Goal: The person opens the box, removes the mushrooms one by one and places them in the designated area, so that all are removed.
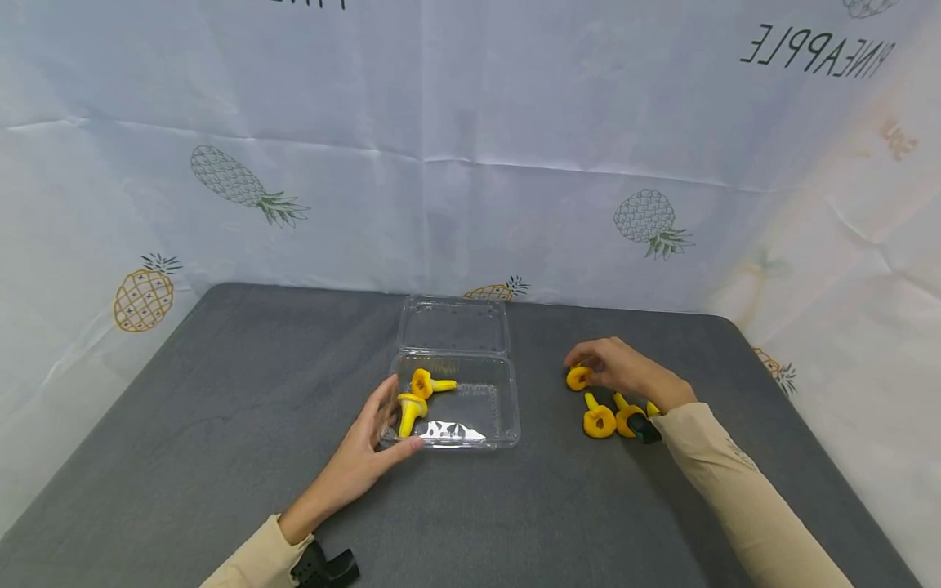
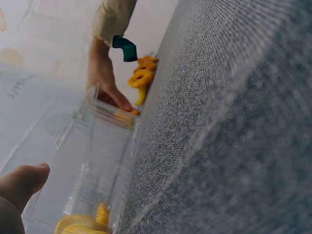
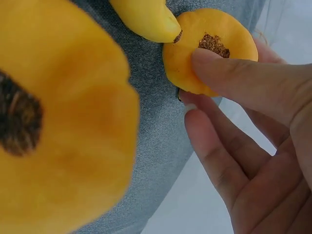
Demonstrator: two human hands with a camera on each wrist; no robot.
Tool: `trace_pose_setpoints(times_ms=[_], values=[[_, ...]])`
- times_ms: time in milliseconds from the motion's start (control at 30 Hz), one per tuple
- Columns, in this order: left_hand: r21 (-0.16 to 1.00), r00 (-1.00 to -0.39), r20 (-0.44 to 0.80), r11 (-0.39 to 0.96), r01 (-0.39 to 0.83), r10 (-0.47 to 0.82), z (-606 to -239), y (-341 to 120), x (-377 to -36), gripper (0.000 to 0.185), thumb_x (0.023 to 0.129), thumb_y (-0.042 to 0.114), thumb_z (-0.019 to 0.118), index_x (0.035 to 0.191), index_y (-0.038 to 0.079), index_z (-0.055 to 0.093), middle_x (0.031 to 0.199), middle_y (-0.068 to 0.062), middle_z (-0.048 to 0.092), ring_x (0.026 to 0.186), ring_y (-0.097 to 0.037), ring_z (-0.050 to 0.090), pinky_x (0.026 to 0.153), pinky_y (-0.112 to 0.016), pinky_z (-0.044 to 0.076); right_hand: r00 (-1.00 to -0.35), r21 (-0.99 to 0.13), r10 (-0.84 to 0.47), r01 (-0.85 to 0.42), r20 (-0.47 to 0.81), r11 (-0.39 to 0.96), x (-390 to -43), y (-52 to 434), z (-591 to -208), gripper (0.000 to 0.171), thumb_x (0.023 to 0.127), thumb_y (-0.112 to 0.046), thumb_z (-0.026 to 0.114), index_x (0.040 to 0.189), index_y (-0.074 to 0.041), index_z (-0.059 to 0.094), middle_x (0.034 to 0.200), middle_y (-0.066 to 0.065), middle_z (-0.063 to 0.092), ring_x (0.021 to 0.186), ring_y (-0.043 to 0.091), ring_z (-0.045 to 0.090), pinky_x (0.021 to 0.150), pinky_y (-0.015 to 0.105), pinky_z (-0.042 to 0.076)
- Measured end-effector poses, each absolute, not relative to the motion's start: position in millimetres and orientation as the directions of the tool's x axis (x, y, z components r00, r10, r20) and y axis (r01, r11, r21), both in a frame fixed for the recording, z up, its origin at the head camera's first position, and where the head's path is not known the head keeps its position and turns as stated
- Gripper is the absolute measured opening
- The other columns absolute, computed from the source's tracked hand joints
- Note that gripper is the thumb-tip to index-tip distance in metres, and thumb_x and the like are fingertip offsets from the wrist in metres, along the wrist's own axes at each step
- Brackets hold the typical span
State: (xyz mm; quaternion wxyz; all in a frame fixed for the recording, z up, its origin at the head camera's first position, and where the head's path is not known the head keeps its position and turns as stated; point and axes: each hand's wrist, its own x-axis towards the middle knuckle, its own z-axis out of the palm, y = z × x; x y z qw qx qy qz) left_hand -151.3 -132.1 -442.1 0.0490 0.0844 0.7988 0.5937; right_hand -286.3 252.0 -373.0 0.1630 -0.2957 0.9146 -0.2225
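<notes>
Through my cameras I see a gray table (image 1: 515, 506). A clear, open box (image 1: 481, 400) sits on it, and yellow mushrooms (image 1: 599, 431) lie right of the box.

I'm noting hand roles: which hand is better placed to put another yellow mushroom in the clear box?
Right, I'd judge: the right hand pinches a yellow mushroom, with other mushrooms close by, while the left hand rests at the clear box.

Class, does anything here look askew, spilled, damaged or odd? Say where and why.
The PINEAPPLE lettering on the backdrop, upper right in the head view, looks odd: it runs backwards. The clear container and yellow pieces show no obvious damage.
</notes>
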Motion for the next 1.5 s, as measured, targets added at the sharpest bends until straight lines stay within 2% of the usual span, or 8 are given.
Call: trace_pose_setpoints(times_ms=[467, 733, 1233, 1333, 1500], values=[[0.955, -0.979, 0.04, 0.281, 0.096, 0.198, -442.4, -132.4, -151.2, 0.094, 0.092, 0.029, 0.072, 0.16, 0.015, 0.008, 0.167, -0.016, 0.008, 0.152, -0.04, 0.017, 0.121, -0.059, 0.023, -0.801, -0.475, -0.578, -0.451, -0.158, 0.755, -287.2, 255.6, -374.2, 0.03, 0.091, 0.006, 0.065, 0.119, -0.001, 0.067, 0.12, 0.019, 0.067, 0.102, 0.032, 0.068, 0.083, 0.04, 0.062], [0.956, -0.98, 0.027, 0.28, 0.082, 0.196, -441.1, -131.7, -151.1, 0.093, 0.093, 0.026, 0.072, 0.16, 0.015, 0.008, 0.167, -0.016, 0.007, 0.152, -0.041, 0.018, 0.121, -0.059, 0.022, -0.8, -0.469, -0.58, -0.458, -0.154, 0.756, -287.9, 258.1, -372.8, 0.03, 0.091, 0.004, 0.066, 0.12, 0.0, 0.066, 0.121, 0.02, 0.066, 0.103, 0.034, 0.068, 0.083, 0.041, 0.061], [0.956, -0.979, 0.035, 0.279, 0.092, 0.2, -441.0, -132.5, -150.8, 0.093, 0.093, 0.027, 0.072, 0.16, 0.014, 0.008, 0.167, -0.016, 0.007, 0.152, -0.041, 0.017, 0.122, -0.059, 0.022, -0.815, -0.449, -0.56, -0.448, -0.151, 0.773, -285.8, 261.9, -370.2, 0.033, 0.09, -0.004, 0.07, 0.123, -0.005, 0.066, 0.121, 0.016, 0.068, 0.101, 0.029, 0.067, 0.083, 0.042, 0.06], [0.956, -0.979, 0.042, 0.277, 0.098, 0.202, -441.2, -132.7, -150.8, 0.093, 0.093, 0.025, 0.071, 0.16, 0.014, 0.008, 0.167, -0.016, 0.007, 0.152, -0.041, 0.017, 0.121, -0.059, 0.023, -0.809, -0.451, -0.573, -0.465, -0.133, 0.762, -286.2, 261.6, -371.1, 0.031, 0.092, -0.006, 0.069, 0.122, -0.004, 0.067, 0.12, 0.016, 0.069, 0.1, 0.028, 0.068, 0.083, 0.042, 0.06], [0.958, -0.979, 0.031, 0.273, 0.086, 0.201, -440.8, -132.0, -150.6, 0.093, 0.093, 0.025, 0.071, 0.16, 0.014, 0.008, 0.167, -0.016, 0.007, 0.152, -0.041, 0.017, 0.122, -0.059, 0.022, -0.813, -0.47, -0.573, -0.467, -0.104, 0.749, -285.9, 260.0, -373.8, 0.019, 0.094, -0.008, 0.066, 0.113, -0.003, 0.067, 0.109, 0.011, 0.071, 0.093, 0.023, 0.069, 0.081, 0.039, 0.061]])
